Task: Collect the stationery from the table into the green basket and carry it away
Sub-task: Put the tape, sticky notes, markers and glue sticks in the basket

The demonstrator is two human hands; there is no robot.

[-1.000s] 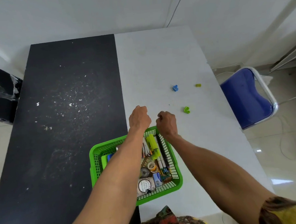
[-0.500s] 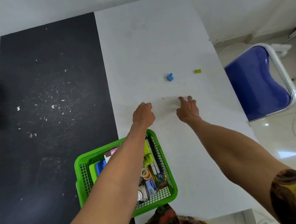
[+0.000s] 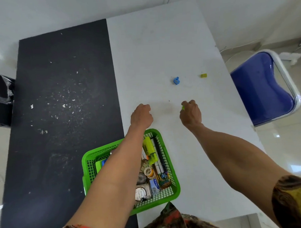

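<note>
1. Right hand (image 3: 190, 115) reaches out over the white table (image 3: 159, 42), fingers curled, tips pinching a small green piece (image 3: 183, 108); left hand (image 3: 141, 117) hovers beside it in a loose fist, and nothing shows in it.
2. My green basket (image 3: 102, 148) sits behind both hands, close to my body, under my left forearm; from the right hand it lies back and to the left, so dropping the green piece in means drawing that hand towards me.
3. Two bits remain on the table: a blue piece (image 3: 176, 80) straight ahead between my hands, and a yellow piece (image 3: 203, 75) ahead and to the right; my right hand is nearer to both; they are too small to judge a long axis.
</note>
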